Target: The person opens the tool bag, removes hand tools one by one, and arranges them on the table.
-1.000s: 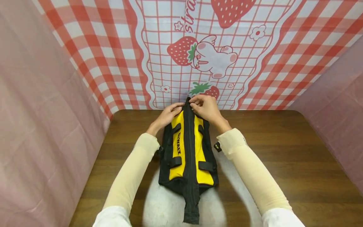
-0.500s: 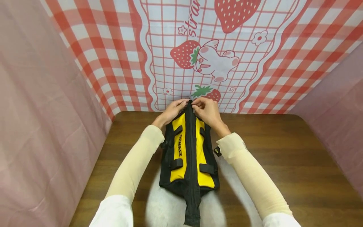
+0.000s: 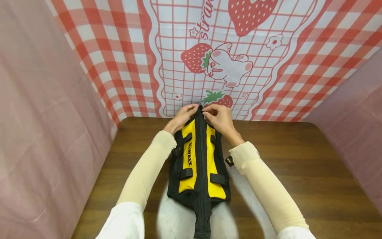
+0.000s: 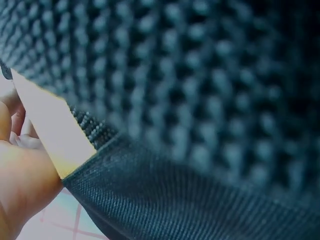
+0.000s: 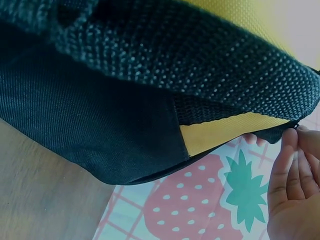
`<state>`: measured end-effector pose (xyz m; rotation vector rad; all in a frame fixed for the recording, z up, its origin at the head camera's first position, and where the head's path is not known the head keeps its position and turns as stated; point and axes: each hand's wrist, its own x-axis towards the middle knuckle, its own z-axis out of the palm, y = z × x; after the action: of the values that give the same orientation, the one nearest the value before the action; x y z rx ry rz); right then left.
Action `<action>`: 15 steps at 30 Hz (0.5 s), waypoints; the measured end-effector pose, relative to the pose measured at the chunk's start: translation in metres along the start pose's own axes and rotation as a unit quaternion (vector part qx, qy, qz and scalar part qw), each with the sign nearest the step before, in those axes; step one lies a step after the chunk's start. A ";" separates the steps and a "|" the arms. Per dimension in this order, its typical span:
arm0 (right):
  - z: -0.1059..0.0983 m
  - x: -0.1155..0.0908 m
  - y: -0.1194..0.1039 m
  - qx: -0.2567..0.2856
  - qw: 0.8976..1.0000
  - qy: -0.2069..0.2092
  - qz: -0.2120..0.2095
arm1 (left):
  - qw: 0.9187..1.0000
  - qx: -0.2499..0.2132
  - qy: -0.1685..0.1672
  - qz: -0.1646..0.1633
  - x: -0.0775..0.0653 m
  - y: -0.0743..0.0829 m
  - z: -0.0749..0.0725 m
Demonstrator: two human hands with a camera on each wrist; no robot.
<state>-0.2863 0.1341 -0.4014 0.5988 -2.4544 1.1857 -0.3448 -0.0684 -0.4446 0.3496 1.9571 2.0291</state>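
A black and yellow DeWalt tool bag (image 3: 188, 157) lies lengthwise before me, its long black zipper (image 3: 203, 162) closed along the top. My left hand (image 3: 183, 117) grips the bag's far end, thumb and fingers beside the zipper's tip. From the right, my right hand (image 3: 221, 120) pinches the zipper pull at that same end. In the right wrist view its thumb and fingertips meet at the zipper's end, beside a strip of yellow cloth (image 5: 225, 131). The left wrist view is mostly filled by black webbing (image 4: 165, 75), with part of the left hand (image 4: 27, 182) at the edge.
The bag rests on a brown wooden table (image 3: 286, 166). A red and white strawberry-print cloth (image 3: 226, 66) hangs right behind its far end. Pink curtains (image 3: 44, 132) stand at both sides. Black carry straps (image 3: 217, 178) and a small side tag (image 3: 229, 160) are on the bag.
My left hand has shifted from lying on the bag's far left side to gripping the tip of the zipper. The right hand stays at the far end; the view has shifted slightly.
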 end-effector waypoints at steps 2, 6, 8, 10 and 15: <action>0.000 -0.001 0.000 0.001 1.000 0.002 -0.004 | 1.000 -0.001 0.004 -0.003 0.000 0.001 0.001; -0.001 -0.002 -0.001 0.006 1.000 0.002 -0.015 | 1.000 -0.006 0.015 -0.009 0.003 0.000 0.002; -0.002 -0.003 -0.002 0.010 1.000 0.001 -0.018 | 1.000 -0.011 0.020 -0.009 0.004 0.000 0.002; -0.003 -0.003 -0.003 0.012 1.000 0.001 -0.019 | 1.000 -0.010 0.023 -0.008 0.005 0.000 0.002; -0.006 -0.006 -0.004 0.016 1.000 -0.003 -0.023 | 1.000 -0.004 0.028 -0.007 0.007 0.000 0.003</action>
<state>-0.2790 0.1379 -0.3983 0.6657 -2.4183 1.2083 -0.3500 -0.0633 -0.4451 0.2808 1.9787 2.0579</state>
